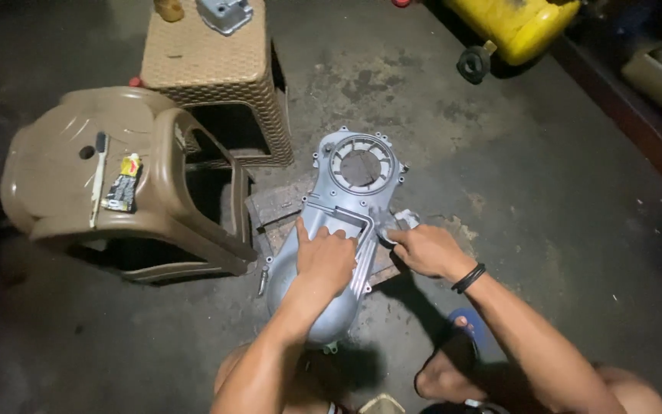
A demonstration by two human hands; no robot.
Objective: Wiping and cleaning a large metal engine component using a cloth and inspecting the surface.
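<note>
Bare concrete floor (545, 199) lying open rightward; tipped plastic stool (128, 180) and wicker stool (216, 73) crowding the left.

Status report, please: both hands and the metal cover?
Left hand flat on grey engine cover, steadying it. Right hand at its right edge, grip on a small part. Stool alongside, not blocking.

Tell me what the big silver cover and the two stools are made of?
The cover looks like cast metal, likely aluminium: dull silver-grey, with ribs and bolt holes along its edge. The tipped stool looks like smooth moulded plastic, tan with a soft shine. The upright stool seems plastic too, moulded in a woven wicker pattern.
</note>
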